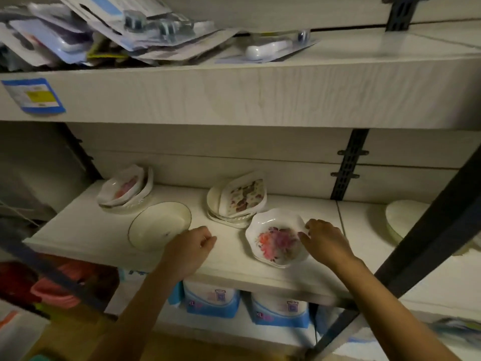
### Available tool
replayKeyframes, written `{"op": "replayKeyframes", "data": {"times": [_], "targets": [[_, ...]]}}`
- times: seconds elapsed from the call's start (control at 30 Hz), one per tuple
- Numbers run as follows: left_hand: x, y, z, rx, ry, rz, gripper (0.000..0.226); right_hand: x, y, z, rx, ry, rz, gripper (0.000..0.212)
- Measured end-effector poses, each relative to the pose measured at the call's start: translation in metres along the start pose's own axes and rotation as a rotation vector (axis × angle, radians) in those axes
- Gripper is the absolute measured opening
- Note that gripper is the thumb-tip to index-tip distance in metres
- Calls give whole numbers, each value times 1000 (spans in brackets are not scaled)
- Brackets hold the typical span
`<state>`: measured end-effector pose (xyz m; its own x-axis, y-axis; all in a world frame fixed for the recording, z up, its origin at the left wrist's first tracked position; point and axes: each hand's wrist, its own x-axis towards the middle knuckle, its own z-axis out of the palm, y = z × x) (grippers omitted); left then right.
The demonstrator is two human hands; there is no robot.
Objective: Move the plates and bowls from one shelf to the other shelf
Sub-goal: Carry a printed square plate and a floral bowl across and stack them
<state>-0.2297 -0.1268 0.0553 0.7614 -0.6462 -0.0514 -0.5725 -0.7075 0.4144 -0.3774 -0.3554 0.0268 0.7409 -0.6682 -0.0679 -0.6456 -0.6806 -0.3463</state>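
On the middle white shelf (229, 259) a small stack of floral bowls (273, 238) sits near the front. My right hand (325, 241) grips its right rim, thumb inside the top bowl. My left hand (192, 243) hovers over the shelf front with fingers curled, holding nothing, just right of a plain white gold-rimmed plate (158, 225). Behind stand a stack of patterned dishes (242, 199) and, at the back left, a leaning stack of floral bowls (125, 188).
A pale plate (400, 220) lies on the shelf section to the right. A dark diagonal bar (416, 235) crosses in front at right. The upper shelf (234, 95) holds packaged goods (104, 29). Blue-white packs (281, 308) stand below.
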Motion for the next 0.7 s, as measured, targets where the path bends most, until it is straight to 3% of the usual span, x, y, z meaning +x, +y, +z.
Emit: {"op": "replayKeyframes", "data": {"times": [0.4,0.53,0.7], "targets": [[80,-31,-12,10,-93,143,26,19,-7,26,-259,-88,391,39],[93,-43,-15,-26,-113,163,27,25,-5,28,-147,-163,458,38],[116,-50,-13,-95,-156,125,28,19,-11,13,-45,-91,494,26]]}}
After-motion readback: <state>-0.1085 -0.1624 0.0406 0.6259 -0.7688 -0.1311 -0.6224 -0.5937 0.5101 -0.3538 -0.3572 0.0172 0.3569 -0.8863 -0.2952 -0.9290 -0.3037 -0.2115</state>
